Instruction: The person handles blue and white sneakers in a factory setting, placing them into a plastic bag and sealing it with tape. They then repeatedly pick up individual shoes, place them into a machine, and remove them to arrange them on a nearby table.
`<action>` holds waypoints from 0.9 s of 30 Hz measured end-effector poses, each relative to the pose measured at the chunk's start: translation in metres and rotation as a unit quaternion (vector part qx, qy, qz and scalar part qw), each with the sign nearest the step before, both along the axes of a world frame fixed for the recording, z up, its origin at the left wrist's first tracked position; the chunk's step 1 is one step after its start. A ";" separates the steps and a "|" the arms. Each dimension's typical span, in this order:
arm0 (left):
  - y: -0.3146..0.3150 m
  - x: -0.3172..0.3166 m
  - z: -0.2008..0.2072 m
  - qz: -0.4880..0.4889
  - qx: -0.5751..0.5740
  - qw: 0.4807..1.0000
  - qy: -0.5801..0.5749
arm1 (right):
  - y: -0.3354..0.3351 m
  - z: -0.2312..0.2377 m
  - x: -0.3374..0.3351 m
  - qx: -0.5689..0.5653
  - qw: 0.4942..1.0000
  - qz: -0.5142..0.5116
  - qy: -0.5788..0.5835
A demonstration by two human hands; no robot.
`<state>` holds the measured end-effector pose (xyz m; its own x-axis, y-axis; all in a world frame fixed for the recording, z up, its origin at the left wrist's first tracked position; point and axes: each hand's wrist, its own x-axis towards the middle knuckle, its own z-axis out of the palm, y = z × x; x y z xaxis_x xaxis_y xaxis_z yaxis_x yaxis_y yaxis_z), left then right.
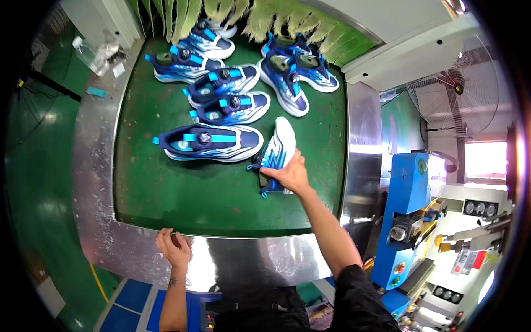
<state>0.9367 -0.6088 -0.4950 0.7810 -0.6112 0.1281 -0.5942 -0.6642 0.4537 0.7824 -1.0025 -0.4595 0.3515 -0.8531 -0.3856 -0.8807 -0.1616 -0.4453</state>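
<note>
My right hand (293, 172) is closed around the heel part of a blue and white sneaker (280, 145), its thumb over the near side. This sneaker is tipped on its side, its white toe pointing away from me. Left of it a navy sneaker (210, 142) with light blue tabs and a round dial stands upright, toe to the right. My left hand (174, 248) rests on the near metal rim (249, 255), fingers loosely bent and holding nothing. All the shoes stand on a green belt (221, 202).
More matching sneakers (229, 83) stand farther back at the left. Another group (287, 83) is at the back right, near a torn green strip curtain (310, 25). A plastic bottle (88, 55) lies at far left. Right are a blue machine (406, 193) and a fan (456, 83).
</note>
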 end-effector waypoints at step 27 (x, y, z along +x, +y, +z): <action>-0.123 -0.353 0.285 -0.321 -0.236 0.523 0.754 | 0.268 0.299 -0.388 0.029 0.778 -0.049 -0.626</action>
<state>0.5839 -0.7316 -0.2097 -0.1348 -0.9874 -0.0823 0.6429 -0.1504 0.7511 0.3945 -0.7345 -0.1607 0.4168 -0.8934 0.1679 0.2413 -0.0694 -0.9680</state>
